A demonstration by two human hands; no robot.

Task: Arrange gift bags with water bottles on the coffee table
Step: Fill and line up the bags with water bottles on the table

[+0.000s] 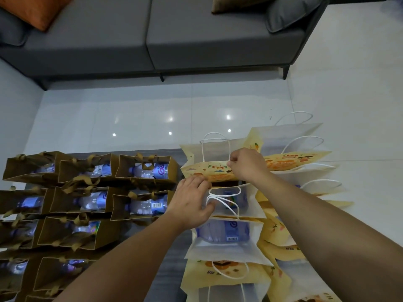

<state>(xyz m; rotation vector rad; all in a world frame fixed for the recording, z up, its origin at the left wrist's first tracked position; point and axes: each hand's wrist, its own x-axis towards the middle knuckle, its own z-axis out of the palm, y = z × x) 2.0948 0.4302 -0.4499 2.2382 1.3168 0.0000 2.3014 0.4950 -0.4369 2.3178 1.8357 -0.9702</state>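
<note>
Leftward, brown gift bags (87,192) holding water bottles (150,170) stand in rows on the coffee table (168,253). The left hand (192,203) curls round white cord handles (224,200); the right hand (246,165) pinches a yellow printed bag's (209,171) rim.

Home living room. Evidence: grey upholstered sofa (152,33) on short dark legs, with an orange cushion (37,9), a brown cushion (235,3) and a grey cushion (292,12); glossy pale tiled floor (141,114); low tabletop (168,253) facing the sofa.
</note>
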